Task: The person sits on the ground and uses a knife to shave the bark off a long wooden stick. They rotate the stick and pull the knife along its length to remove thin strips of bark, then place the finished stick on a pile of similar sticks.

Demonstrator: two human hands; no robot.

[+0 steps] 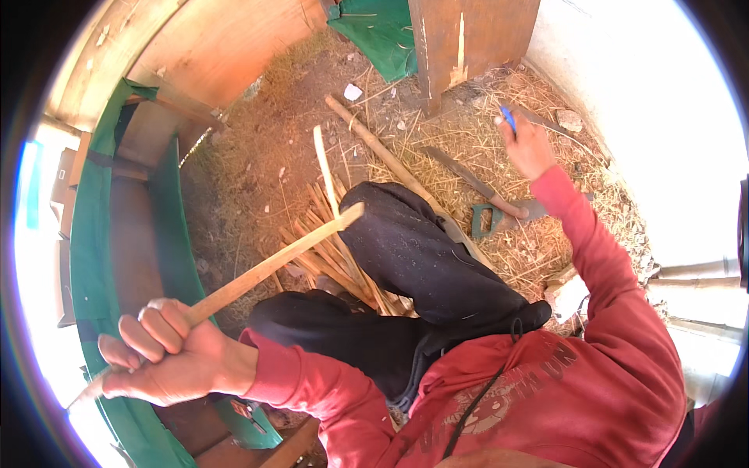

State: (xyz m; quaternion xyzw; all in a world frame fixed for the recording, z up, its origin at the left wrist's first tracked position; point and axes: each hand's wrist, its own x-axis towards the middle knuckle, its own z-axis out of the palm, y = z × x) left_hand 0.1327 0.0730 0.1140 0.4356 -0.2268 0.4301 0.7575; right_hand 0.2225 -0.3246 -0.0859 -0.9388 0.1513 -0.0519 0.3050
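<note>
Left hand [168, 355] grips a bamboo strip [269, 267] — right hand [528, 144] pinches a blue pen [509, 118].

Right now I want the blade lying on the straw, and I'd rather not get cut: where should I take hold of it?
Grip the machete by its rounded wooden handle, the end nearest the raised right hand. The dark flat blade points away toward the wooden post, so come from the right, above the handle. The left hand is closed around a bamboo strip.
</note>
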